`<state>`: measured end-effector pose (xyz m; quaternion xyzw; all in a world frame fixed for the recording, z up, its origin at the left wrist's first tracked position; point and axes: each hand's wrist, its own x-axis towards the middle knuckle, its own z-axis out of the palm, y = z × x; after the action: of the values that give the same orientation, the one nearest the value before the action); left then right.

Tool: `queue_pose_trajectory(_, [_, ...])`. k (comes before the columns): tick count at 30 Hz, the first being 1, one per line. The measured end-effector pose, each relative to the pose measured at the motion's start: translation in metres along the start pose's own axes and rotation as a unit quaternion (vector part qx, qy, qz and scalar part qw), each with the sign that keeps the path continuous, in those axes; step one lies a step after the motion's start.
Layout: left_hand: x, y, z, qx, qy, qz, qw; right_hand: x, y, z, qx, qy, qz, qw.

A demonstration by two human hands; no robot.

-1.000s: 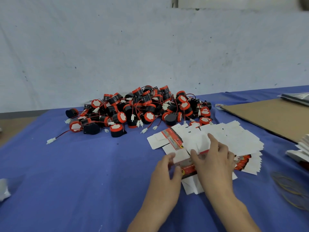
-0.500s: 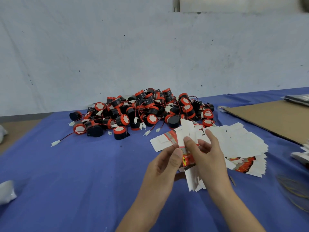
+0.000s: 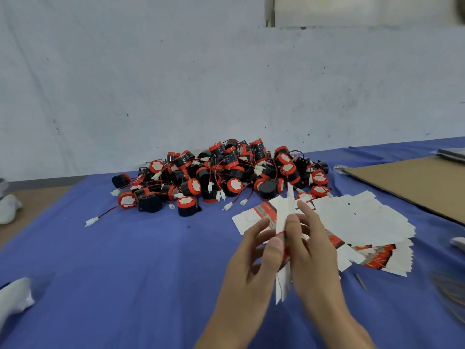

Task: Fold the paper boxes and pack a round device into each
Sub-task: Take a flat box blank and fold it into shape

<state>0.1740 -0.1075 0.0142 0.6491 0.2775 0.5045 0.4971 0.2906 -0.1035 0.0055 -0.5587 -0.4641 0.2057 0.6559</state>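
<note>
An unfolded paper box (image 3: 283, 217) of thin white card with a red stripe stands edge-on above the blue cloth (image 3: 125, 273), its print blurred and its middle hidden by the left hand (image 3: 254, 258) and right hand (image 3: 312, 250), both pinching it between thumb and fingers. Beyond lie a fanned stack of flat boxes (image 3: 364, 222) and a heap of black-and-red round devices (image 3: 221, 172) trailing wires.

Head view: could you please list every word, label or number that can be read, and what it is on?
No text can be read.
Flat box held by left hand and right hand: red and dark print, too blurred.
Box stack: red print, too small.
Round devices: white faces, no legible text.
</note>
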Motion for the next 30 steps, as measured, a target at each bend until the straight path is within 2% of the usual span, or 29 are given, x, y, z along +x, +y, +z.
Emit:
queue_pose_trajectory(5, [-0.001, 0.010, 0.005, 0.026, -0.039, -0.030, 0.998, -0.004, -0.001, -0.001, -0.019, -0.033, -0.029, 0.999])
queue_pose_trajectory(11, [0.004, 0.005, -0.007, -0.002, -0.072, -0.024, 0.997, -0.006, -0.003, 0.000, 0.010, -0.061, -0.030, 0.998])
queue_pose_trajectory(22, [0.006, 0.007, -0.014, -0.020, -0.040, -0.032, 0.998, -0.003, 0.005, -0.001, 0.034, -0.086, -0.041, 0.995])
queue_pose_trajectory(30, [0.007, 0.001, -0.019, -0.006, -0.011, -0.066, 0.998, 0.003, -0.003, -0.003, 0.143, -0.066, 0.031, 0.987])
